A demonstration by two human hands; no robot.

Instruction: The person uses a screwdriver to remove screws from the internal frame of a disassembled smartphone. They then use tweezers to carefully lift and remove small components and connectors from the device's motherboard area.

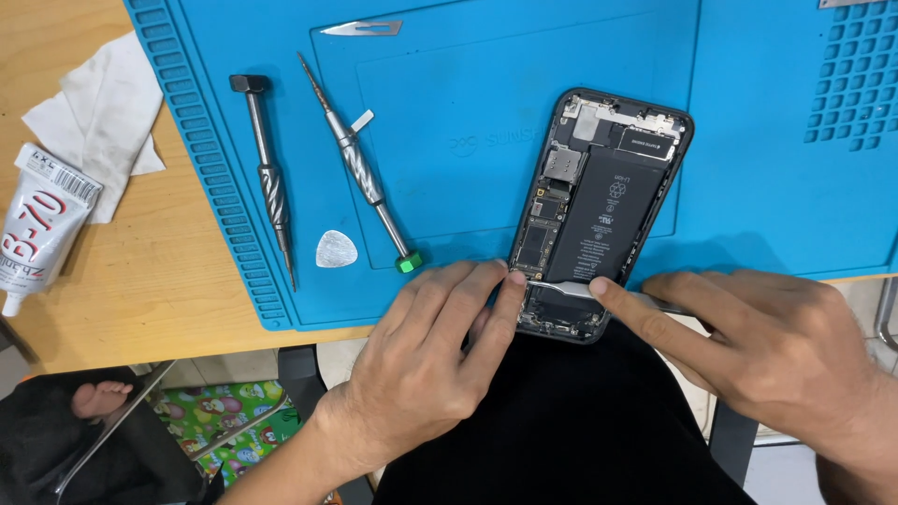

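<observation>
An opened phone lies on the blue work mat, its black battery and circuit boards exposed, its lower end over the mat's near edge. My left hand rests at the phone's lower left corner, fingertips against the frame. My right hand holds metal tweezers laid across the phone's lower part, the index finger pressing on them.
On the mat's left lie two metal screwdrivers, a metal pick and a thin blade. A glue tube and a white tissue rest on the wooden table. Below the table edge are dark trousers and a patterned floor mat.
</observation>
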